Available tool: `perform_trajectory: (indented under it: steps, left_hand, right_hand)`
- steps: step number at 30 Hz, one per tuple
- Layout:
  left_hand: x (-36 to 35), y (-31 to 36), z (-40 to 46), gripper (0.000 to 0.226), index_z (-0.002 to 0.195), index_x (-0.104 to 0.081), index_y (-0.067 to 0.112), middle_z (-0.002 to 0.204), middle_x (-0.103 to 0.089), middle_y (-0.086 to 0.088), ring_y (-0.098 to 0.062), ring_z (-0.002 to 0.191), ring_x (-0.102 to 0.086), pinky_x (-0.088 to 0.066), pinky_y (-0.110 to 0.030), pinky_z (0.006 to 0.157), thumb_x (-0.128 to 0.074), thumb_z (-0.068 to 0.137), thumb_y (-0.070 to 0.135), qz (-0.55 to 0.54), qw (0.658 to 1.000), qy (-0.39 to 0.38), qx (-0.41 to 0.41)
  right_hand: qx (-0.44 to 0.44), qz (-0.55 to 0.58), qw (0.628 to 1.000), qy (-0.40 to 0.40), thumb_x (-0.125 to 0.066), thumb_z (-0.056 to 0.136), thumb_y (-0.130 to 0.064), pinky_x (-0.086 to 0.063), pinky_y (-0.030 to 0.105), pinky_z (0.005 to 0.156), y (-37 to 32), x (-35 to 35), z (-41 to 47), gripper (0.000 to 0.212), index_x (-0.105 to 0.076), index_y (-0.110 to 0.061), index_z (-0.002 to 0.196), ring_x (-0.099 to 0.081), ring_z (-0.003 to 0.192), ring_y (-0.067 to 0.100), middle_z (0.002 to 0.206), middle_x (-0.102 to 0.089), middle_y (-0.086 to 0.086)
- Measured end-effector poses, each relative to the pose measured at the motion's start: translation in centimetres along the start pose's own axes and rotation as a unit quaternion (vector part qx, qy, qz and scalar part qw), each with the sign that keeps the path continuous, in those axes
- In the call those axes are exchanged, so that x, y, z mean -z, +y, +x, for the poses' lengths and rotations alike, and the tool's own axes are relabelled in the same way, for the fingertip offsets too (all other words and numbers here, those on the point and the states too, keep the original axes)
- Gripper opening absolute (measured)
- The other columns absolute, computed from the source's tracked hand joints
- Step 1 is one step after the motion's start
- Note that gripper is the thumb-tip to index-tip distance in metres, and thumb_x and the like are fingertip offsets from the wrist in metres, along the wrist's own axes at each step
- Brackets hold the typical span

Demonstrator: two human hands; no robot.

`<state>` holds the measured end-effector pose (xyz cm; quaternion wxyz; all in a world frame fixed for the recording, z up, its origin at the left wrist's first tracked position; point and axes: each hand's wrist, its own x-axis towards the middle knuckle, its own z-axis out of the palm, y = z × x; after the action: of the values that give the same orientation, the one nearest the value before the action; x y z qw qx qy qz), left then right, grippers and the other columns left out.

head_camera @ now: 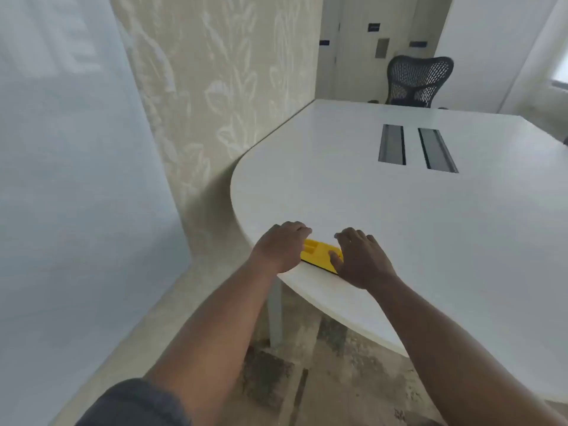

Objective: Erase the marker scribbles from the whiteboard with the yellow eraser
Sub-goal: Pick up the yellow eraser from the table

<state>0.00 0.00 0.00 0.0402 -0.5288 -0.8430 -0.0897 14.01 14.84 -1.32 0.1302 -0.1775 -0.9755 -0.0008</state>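
Observation:
A yellow eraser (319, 255) lies flat on the white table (430, 229), close to its rounded near edge. My left hand (281, 245) is curled over the eraser's left end, fingertips on the tabletop beyond it. My right hand (361, 258) covers the right end, thumb on the yellow top and fingers reaching past its far side. Only the middle of the eraser shows between my hands. A large pale glossy panel (70, 179) fills the left side; I see no marker scribbles on it.
A patterned beige wall (215, 87) stands behind the table's left edge. Two grey cable slots (415, 147) are set into the tabletop further back. A black mesh chair (419, 79) sits at the far end. The table leg (275, 312) and mottled floor lie below.

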Motion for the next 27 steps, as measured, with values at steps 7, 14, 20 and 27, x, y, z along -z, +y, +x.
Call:
perform_trajectory:
  steps: [7,14,20,27]
  left_hand:
    - [-4.9,1.1,4.2,0.068,0.149,-0.035,0.015,0.155,-0.041,-0.003,-0.022,0.144,-0.037,-0.029,-0.042,0.115,-0.064,0.09,0.034,0.02,0.996,-0.088,-0.002]
    - [-1.5,-0.9,2.5,0.059,0.137,-0.045,0.015,0.137,-0.056,-0.005,-0.026,0.129,-0.05,-0.036,-0.041,0.109,-0.068,0.086,0.032,0.07,0.997,-0.017,0.012]
    - [6.8,-4.3,-3.9,0.063,0.142,-0.043,0.013,0.142,-0.052,-0.004,-0.024,0.137,-0.043,-0.034,-0.038,0.112,-0.069,0.086,0.023,0.111,0.989,0.083,0.053]
    - [17.6,-7.1,-14.5,0.063,0.145,-0.042,0.011,0.15,-0.048,-0.007,-0.025,0.145,-0.037,-0.031,-0.036,0.117,-0.065,0.087,0.016,0.218,0.946,0.223,0.09]
  right_hand:
    - [0.029,0.025,0.999,-0.037,-0.047,0.093,-0.049,-0.04,0.032,0.098,2.2,-4.0,-0.3,0.063,-0.036,-0.012,0.144,-0.053,0.117,0.022,0.131,-0.054,0.003]
    - [0.067,0.029,0.997,0.013,-0.051,0.092,-0.048,-0.043,0.034,0.093,-0.5,-2.1,1.8,0.061,-0.041,-0.011,0.14,-0.057,0.108,0.024,0.123,-0.058,0.005]
    - [0.122,0.042,0.988,0.09,-0.051,0.09,-0.05,-0.042,0.039,0.095,-9.7,4.0,4.2,0.066,-0.041,-0.009,0.14,-0.057,0.11,0.027,0.125,-0.058,0.007]
    - [0.205,0.117,0.954,0.186,-0.05,0.094,-0.047,-0.044,0.039,0.095,-21.7,12.1,4.1,0.062,-0.04,-0.007,0.141,-0.056,0.112,0.028,0.127,-0.056,0.008]
